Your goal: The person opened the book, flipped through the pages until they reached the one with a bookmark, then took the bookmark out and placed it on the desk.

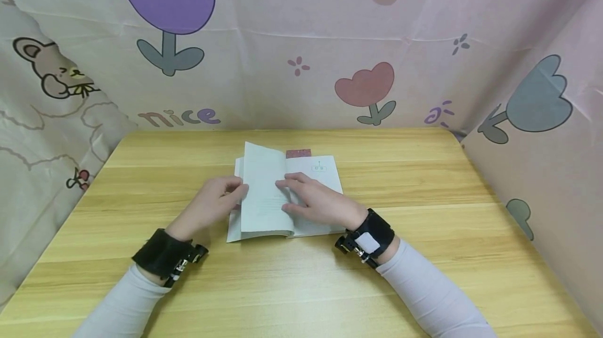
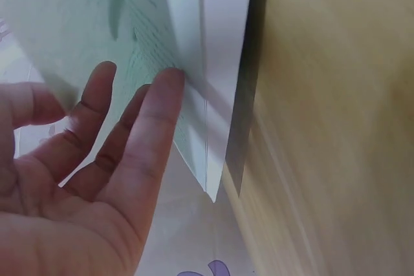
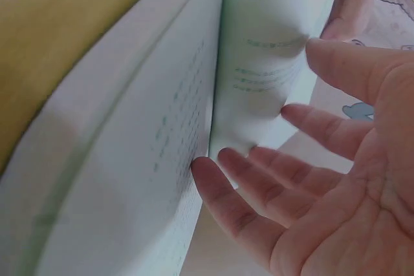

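Observation:
An open book [image 1: 314,196] with pale pages and printed text lies on the wooden table. One page [image 1: 265,191] stands raised over the left side, its lower edge bowed. My left hand [image 1: 218,198] is at that page's outer edge, thumb in front and fingers behind, holding it. In the left wrist view, the fingers [image 2: 145,140] reach between the raised page and the pages under it. My right hand [image 1: 322,199] lies over the right side near the spine, fingers extended. Its fingertips [image 3: 206,167] touch the pages around the fold in the right wrist view.
A dark pink glittery strip [image 1: 299,153] sticks out from behind the book's top edge. The light wooden table [image 1: 400,170] is bordered by printed cloth [image 1: 264,81] at the back and sides. Both wrists wear black straps [image 1: 162,254] with small cameras.

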Demonstrator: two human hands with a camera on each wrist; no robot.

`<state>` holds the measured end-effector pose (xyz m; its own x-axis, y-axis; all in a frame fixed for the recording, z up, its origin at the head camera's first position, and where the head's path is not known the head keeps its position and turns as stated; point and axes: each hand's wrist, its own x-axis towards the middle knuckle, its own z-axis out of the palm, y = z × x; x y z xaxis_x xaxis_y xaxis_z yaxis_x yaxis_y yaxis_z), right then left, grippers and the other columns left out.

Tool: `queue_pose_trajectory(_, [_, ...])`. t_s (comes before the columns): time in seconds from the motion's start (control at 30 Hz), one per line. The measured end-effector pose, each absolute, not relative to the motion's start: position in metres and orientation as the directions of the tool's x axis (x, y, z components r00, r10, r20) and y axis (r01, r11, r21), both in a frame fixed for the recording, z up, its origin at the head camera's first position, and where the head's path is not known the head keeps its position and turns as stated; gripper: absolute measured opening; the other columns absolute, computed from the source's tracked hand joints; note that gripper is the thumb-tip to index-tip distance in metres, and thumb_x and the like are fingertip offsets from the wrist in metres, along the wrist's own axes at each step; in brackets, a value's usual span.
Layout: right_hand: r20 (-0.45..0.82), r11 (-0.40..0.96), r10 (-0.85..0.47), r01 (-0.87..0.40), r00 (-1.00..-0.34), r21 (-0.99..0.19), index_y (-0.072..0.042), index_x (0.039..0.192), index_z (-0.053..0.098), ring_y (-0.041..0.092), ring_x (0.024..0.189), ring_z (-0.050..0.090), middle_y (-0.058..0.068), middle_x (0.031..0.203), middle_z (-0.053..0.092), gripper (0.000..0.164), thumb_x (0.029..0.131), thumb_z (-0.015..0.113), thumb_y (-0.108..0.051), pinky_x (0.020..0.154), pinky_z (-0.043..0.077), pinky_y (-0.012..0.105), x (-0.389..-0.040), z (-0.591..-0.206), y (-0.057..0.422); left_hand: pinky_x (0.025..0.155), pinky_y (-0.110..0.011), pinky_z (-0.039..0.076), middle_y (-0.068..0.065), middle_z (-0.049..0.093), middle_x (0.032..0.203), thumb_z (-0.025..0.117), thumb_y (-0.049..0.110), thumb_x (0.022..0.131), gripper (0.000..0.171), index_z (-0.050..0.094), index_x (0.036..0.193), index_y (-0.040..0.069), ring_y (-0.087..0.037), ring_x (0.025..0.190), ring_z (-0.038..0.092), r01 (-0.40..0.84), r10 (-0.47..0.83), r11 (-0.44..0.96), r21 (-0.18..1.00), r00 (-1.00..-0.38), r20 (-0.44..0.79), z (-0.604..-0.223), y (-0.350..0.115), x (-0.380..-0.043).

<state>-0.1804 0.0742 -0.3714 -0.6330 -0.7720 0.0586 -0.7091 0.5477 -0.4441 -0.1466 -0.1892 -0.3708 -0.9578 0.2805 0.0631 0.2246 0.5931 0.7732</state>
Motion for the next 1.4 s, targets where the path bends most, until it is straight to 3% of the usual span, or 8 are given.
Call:
queue_pose_trajectory(0.23, [0.008, 0.595, -0.753, -0.687, -0.658, -0.416, -0.013, 0.148, 0.04, 0.022, 0.125, 0.044, 0.015, 0.147, 0.035, 0.062, 0.095, 0.058, -0.039, 0.102, 0.036, 0.033, -0.18, -0.374, 0.075, 0.054, -0.032, 0.048, -0.004, 0.059, 0.071, 0.054, 0.018, 0.096, 0.026, 0.056, 0.072, 0.01, -0.02, 0.063, 0.057, 0.22, 0.253, 0.657, 0.722, -0.965, 0.063, -0.371, -0.195, -0.149])
queue_pose_trajectory(0.53, [-0.038, 0.629, -0.743, -0.678, -0.668, -0.379, -0.013, 0.149, 0.037, 0.024, 0.13, 0.039, 0.018, 0.146, 0.036, 0.064, 0.095, 0.059, -0.04, 0.104, 0.034, 0.035, -0.178, -0.373, 0.074, 0.064, -0.034, 0.05, -0.001, 0.065, 0.082, 0.056, 0.018, 0.094, 0.021, 0.062, 0.075, 0.013, -0.019, 0.067, 0.06, 0.212, 0.249, 0.694, 0.688, -0.967, 0.047, -0.369, -0.202, -0.15])
queue_pose_trajectory(0.87, [-0.049, 0.653, -0.738, -0.694, -0.673, -0.303, -0.015, 0.151, 0.035, 0.026, 0.124, 0.046, 0.019, 0.144, 0.04, 0.063, 0.097, 0.056, -0.04, 0.1, 0.039, 0.036, -0.173, -0.376, 0.069, 0.054, -0.032, 0.04, 0.002, 0.054, 0.06, 0.062, 0.015, 0.09, 0.023, 0.06, 0.067, 0.011, -0.016, 0.053, 0.047, 0.242, 0.258, 0.761, 0.602, -0.964, 0.061, -0.372, -0.205, -0.15])
queue_pose_trajectory(1.03, [-0.046, 0.659, -0.737, -0.701, -0.675, -0.272, -0.016, 0.151, 0.036, 0.024, 0.12, 0.05, 0.017, 0.142, 0.042, 0.062, 0.097, 0.054, -0.042, 0.097, 0.042, 0.035, -0.171, -0.377, 0.069, 0.053, -0.031, 0.04, 0.001, 0.053, 0.063, 0.064, 0.016, 0.088, 0.024, 0.056, 0.065, 0.012, -0.016, 0.054, 0.046, 0.268, 0.267, 0.788, 0.555, -0.96, 0.085, -0.375, -0.203, -0.149])
queue_pose_trajectory(1.17, [-0.026, 0.664, -0.732, -0.704, -0.681, -0.25, -0.016, 0.15, 0.038, 0.024, 0.118, 0.051, 0.016, 0.14, 0.045, 0.062, 0.096, 0.055, -0.043, 0.096, 0.043, 0.035, -0.171, -0.379, 0.068, 0.059, -0.033, 0.046, -0.006, 0.058, 0.079, 0.067, 0.019, 0.087, 0.014, 0.059, 0.084, 0.007, -0.02, 0.067, 0.053, 0.234, 0.231, 0.804, 0.546, -0.97, 0.076, -0.377, -0.202, -0.15])
queue_pose_trajectory(1.3, [-0.01, 0.669, -0.726, -0.703, -0.688, -0.243, -0.017, 0.149, 0.04, 0.023, 0.116, 0.053, 0.016, 0.138, 0.047, 0.062, 0.096, 0.056, -0.043, 0.094, 0.044, 0.036, -0.17, -0.379, 0.067, 0.077, -0.044, 0.049, -0.018, 0.055, 0.114, 0.07, 0.019, 0.086, 0.046, 0.049, 0.123, 0.001, -0.029, 0.094, 0.054, 0.207, 0.188, 0.82, 0.534, -0.978, 0.09, -0.376, -0.2, -0.149])
queue_pose_trajectory(1.4, [0.001, 0.667, -0.726, -0.704, -0.688, -0.242, -0.016, 0.148, 0.041, 0.022, 0.112, 0.055, 0.015, 0.137, 0.048, 0.062, 0.095, 0.057, -0.043, 0.092, 0.046, 0.035, -0.169, -0.38, 0.066, 0.09, -0.051, 0.043, -0.023, 0.047, 0.13, 0.072, 0.012, 0.083, 0.06, 0.043, 0.134, 0.001, -0.034, 0.108, 0.049, 0.281, 0.235, 0.832, 0.478, -0.959, 0.155, -0.375, -0.196, -0.148])
